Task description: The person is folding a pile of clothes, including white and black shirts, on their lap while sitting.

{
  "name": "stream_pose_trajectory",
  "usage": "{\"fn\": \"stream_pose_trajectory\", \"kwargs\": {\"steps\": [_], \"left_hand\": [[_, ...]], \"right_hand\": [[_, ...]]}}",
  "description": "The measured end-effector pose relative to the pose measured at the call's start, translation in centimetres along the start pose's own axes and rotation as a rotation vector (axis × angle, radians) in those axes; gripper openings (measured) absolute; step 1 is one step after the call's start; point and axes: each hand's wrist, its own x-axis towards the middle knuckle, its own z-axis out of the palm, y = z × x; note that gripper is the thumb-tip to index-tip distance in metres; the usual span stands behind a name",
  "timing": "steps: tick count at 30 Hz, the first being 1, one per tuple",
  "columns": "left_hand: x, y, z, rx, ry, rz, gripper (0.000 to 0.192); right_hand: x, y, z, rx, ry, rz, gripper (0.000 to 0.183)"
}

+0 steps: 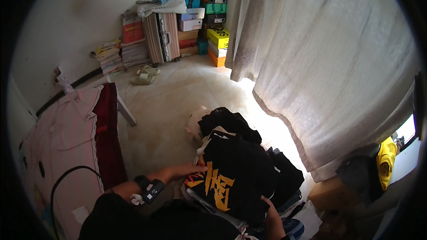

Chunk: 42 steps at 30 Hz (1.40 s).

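A black garment (pixel 243 166) with a yellow and red print lies spread in front of me, its print towards my left side. My left hand (pixel 196 169) rests at its left edge, fingers on the cloth by the print. At the lower right edge, my right hand (pixel 267 205) holds the black cloth, with its fingers partly hidden by it. Beyond lies a crumpled black cloth (pixel 230 121) against a pale pink plush toy (pixel 196 120). More dark clothes (pixel 288 173) are heaped to the right. Clear plastic (pixel 213 208) shows along the garment's near edge.
A bed with a pink cover (pixel 66 133) stands at left. Green slippers (pixel 143 79), paper stacks (pixel 110 58), a striped suitcase (pixel 170 36) and piled shoe boxes (pixel 218 38) line the far wall. A long curtain (pixel 317 56) hangs at right, near a cardboard box (pixel 330 193) and a yellow cloth (pixel 386 163).
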Motion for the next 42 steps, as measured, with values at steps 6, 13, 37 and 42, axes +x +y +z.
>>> {"fn": "stream_pose_trajectory", "kwargs": {"steps": [6, 13, 37, 42], "left_hand": [[0.1, -0.7, -0.2, -0.015, -0.007, 0.054, 0.058], [-0.3, 0.6, 0.6, 0.028, -0.039, 0.074, 0.060], [-0.3, 0.5, 0.2, 0.054, -0.017, -0.003, 0.061], [0.1, 0.5, -0.3, 0.142, -0.030, -0.062, 0.060]], "right_hand": [[0.3, 0.1, -0.6, -0.007, -0.042, 0.011, 0.054], [0.7, 0.3, -1.4, -0.118, -0.101, -0.092, 0.050], [-1.9, -1.4, 1.9, -0.114, 0.070, -0.014, 0.056], [4.4, 1.6, -6.9, -0.432, -0.054, -0.301, 0.054]]}}
